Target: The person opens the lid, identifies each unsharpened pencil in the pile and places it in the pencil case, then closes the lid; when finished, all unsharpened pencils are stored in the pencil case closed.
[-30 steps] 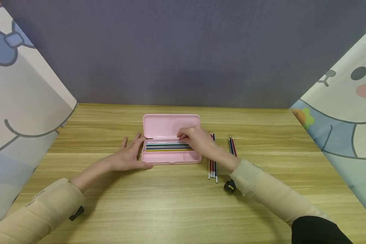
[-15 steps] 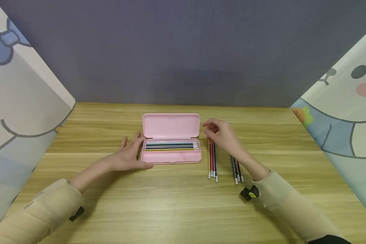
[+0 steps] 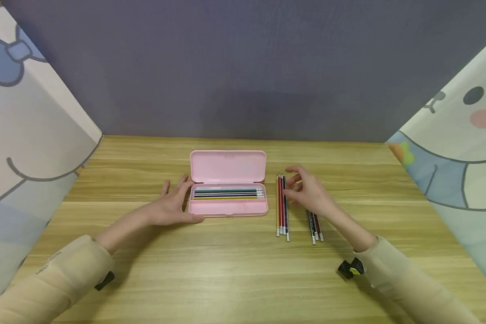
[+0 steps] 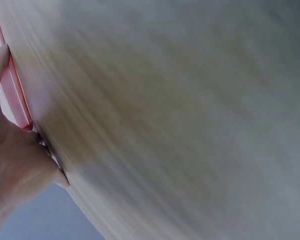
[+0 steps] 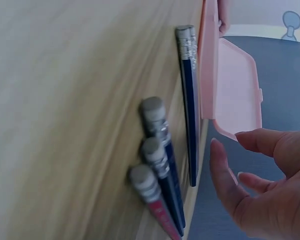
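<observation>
An open pink pencil case (image 3: 216, 208) lies on the table with its lid (image 3: 228, 166) tipped back. Several pencils (image 3: 227, 194) lie side by side in its rear compartment. My left hand (image 3: 168, 208) rests at the case's left end, fingers spread and thumb along the front corner; the left wrist view shows part of the case's edge (image 4: 17, 95). To the right of the case is a bundle of red, dark blue and light pencils (image 3: 281, 211). Beside it hovers my right hand (image 3: 309, 191), thumb and fingers parted around nothing, fingertips close to the dark blue pencil (image 5: 190, 110).
A second group of dark and red pencils (image 3: 315, 227) lies under my right wrist, eraser ends towards me. The wooden table (image 3: 235, 270) ends at a grey panel (image 3: 243, 90) behind. Cartoon-printed sheets (image 3: 449, 148) stand at both sides.
My right hand has come out of the case, leaving pencils in its rear compartment, and moved right to the nearer pencil bundle. My left hand has stayed at the case.
</observation>
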Demonstrator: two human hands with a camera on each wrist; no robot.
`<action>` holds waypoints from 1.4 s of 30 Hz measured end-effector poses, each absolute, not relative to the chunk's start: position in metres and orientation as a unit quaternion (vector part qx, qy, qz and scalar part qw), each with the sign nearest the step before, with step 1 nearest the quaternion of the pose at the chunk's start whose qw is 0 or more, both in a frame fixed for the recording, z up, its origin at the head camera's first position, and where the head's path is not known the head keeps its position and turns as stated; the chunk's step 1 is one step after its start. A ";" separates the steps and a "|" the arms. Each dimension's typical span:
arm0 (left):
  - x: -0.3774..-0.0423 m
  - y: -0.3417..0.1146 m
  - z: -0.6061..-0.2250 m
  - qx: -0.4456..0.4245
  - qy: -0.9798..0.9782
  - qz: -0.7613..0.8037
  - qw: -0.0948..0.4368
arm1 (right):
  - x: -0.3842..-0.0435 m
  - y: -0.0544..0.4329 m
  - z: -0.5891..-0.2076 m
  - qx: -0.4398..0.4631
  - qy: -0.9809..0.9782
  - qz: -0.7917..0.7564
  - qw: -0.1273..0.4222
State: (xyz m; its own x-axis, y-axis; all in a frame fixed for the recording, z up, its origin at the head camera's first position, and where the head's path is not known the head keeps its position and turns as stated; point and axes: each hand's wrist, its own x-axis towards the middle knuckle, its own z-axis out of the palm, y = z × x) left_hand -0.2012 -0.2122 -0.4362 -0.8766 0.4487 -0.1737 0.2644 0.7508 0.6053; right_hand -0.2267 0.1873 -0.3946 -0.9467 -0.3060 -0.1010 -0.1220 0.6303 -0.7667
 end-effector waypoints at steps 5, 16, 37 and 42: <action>-0.201 -0.212 -0.437 0.191 0.923 0.293 0.162 | -0.221 0.193 -0.398 -0.108 0.901 -0.396 0.138; -0.204 -0.208 -0.440 0.191 0.923 0.292 0.164 | -0.216 0.197 -0.403 -0.087 0.892 -0.405 0.182; -0.207 -0.210 -0.431 0.186 0.924 0.270 0.194 | -0.217 0.189 -0.411 -0.068 0.896 -0.389 0.202; -0.206 -0.210 -0.428 0.187 0.924 0.269 0.198 | -0.219 0.187 -0.412 -0.055 0.893 -0.397 0.206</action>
State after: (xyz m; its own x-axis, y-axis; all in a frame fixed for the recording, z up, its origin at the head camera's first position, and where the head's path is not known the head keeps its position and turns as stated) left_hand -0.2062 -0.2101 -0.4281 -0.8517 0.4516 -0.2657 0.2379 0.7851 0.5718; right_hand -0.2191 0.1869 -0.4120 -0.9093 -0.2618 -0.3236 0.0649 0.6788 -0.7315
